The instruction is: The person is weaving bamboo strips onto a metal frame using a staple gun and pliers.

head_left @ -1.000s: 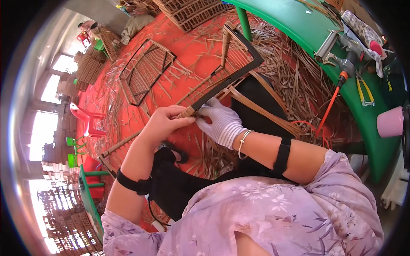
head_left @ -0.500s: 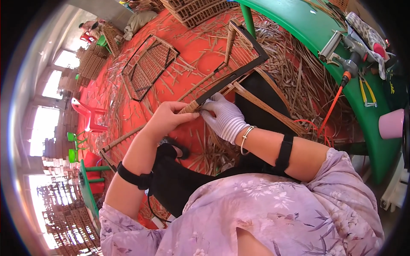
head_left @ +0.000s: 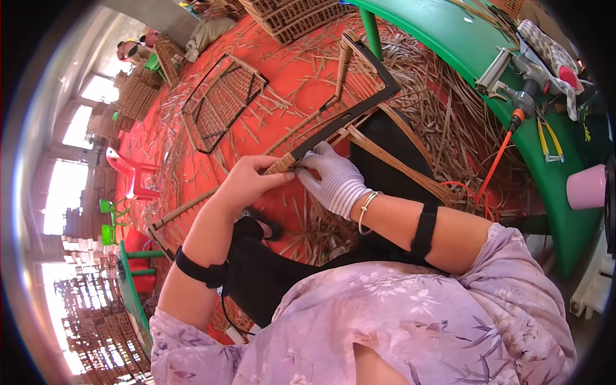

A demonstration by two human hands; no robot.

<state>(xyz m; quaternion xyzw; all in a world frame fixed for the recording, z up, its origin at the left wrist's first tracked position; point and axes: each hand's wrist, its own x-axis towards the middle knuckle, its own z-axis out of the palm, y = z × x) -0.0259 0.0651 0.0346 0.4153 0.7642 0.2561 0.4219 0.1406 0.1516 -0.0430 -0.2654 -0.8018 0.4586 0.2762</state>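
Note:
A black frame (head_left: pixel 343 120) slants across in front of me, part of its bar wound with tan wicker strip (head_left: pixel 280 165). My bare left hand (head_left: pixel 247 181) grips the wound part between thumb and fingers. Just right of it, my right hand (head_left: pixel 333 178), in a white striped glove, is closed against the underside of the same bar. Its fingertips are partly hidden, so any strip end between them cannot be made out. Flat brown strips (head_left: pixel 398 160) run from beside the right hand down to the right, over a dark surface.
A green table (head_left: pixel 443 25) curves along the right, bearing a power tool (head_left: pixel 529 96), yellow-handled pliers (head_left: pixel 550 140) and a pink cup (head_left: pixel 586 187). Strip scraps litter the red floor. A woven panel (head_left: pixel 224 102) lies ahead; a red chair (head_left: pixel 131 174) stands left.
Both hands stay on the bar with nearly the same grip. The frame and hands have shifted very slightly to the left and down in view.

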